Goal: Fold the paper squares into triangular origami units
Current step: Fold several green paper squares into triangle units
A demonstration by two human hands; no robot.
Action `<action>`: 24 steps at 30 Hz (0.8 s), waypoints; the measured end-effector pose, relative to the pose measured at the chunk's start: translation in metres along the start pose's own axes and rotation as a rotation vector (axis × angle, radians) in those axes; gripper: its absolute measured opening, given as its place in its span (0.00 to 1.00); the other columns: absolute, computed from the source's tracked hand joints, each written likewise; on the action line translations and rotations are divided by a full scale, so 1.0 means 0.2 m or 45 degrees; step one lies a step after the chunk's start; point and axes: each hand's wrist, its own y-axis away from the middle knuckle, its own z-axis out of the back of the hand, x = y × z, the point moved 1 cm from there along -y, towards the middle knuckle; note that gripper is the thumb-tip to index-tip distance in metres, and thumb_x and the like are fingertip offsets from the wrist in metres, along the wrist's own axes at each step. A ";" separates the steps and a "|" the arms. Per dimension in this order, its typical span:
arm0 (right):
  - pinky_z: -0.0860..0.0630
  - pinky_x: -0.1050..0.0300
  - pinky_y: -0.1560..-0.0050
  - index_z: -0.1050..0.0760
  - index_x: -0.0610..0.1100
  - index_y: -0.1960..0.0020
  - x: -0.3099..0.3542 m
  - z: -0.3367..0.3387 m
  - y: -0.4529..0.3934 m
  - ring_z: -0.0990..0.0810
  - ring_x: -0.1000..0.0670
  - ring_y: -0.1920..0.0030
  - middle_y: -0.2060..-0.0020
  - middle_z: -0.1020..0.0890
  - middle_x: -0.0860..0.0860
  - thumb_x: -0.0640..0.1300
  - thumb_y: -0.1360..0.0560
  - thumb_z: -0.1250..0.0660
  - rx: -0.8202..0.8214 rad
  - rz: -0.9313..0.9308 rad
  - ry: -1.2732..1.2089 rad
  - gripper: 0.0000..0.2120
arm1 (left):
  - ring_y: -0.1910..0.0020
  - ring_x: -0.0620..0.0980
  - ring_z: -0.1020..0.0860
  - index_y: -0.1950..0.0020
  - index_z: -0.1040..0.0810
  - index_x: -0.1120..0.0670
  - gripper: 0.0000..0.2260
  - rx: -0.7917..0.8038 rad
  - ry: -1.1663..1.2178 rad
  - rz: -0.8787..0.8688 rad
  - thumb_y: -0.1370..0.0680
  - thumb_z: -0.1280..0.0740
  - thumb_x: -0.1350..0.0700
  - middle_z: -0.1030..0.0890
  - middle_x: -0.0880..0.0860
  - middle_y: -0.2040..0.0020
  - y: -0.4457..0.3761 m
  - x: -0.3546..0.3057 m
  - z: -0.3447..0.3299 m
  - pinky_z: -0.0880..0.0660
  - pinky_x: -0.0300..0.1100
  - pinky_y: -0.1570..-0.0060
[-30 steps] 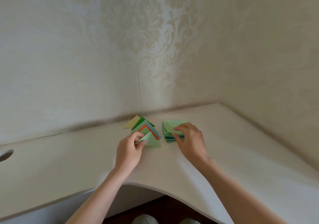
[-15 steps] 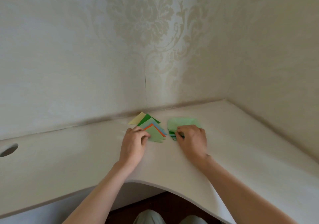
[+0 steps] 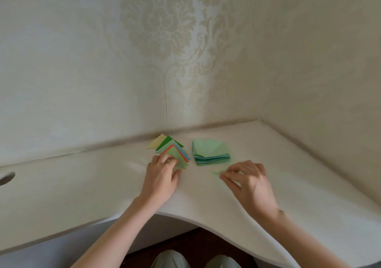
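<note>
Pinching a blurred green sheet [image 3: 218, 172] with right hand [image 3: 250, 182] on table [image 3: 82, 185] near stack [image 3: 210, 152], left hand [image 3: 161, 177] pressing folded triangles [image 3: 175, 154]; light, flimsy, best held by corners.

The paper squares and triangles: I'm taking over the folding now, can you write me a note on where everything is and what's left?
Left hand: fingertips rest on the near edge of the pile of folded triangles, holding nothing.
Right hand: pinches one light green sheet, low over the desk, in front of the stack of squares.
Done: several triangles, fanned in yellow, green, blue and orange.
Left: fold the sheet in hand, then the remaining stack of squares, which sits right of the triangles.
</note>
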 end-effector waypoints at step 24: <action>0.24 0.50 0.51 0.22 0.57 0.50 -0.06 -0.06 0.11 0.23 0.58 0.58 0.62 0.21 0.64 0.61 0.31 0.32 0.361 -0.542 -0.396 0.13 | 0.54 0.45 0.30 0.57 0.20 0.49 0.04 0.165 0.481 -0.118 0.26 0.29 0.49 0.24 0.41 0.57 0.05 -0.41 -0.16 0.32 0.38 0.53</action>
